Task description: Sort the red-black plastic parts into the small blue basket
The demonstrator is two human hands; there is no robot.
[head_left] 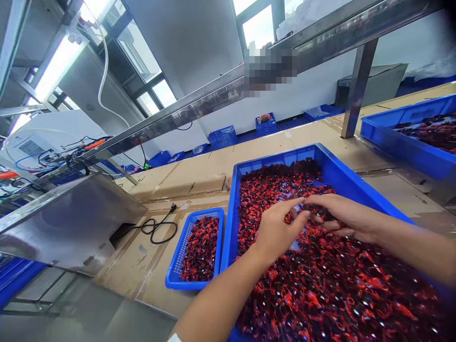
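Note:
Several small glossy dark-red and black ring-shaped pieces (320,285) fill a large blue tub (233,209). Over the middle of this heap my two hands come together at the fingertips. My left hand (280,225) is curled, its thumb and index finger bent toward the right fingers; anything small between them is too hidden to name. My right hand (340,213) is closed too, its fingers bent inward, with dark pieces showing near them. I cannot tell whether those are held or lie in the heap behind.
Left of the tub stands a small blue basket (220,237) of similar pieces. A black power cord (153,228) lies on the cardboard-covered table (160,270), near a metal box (81,218). Another blue tub (392,140) sits at right, beside a metal post (358,90).

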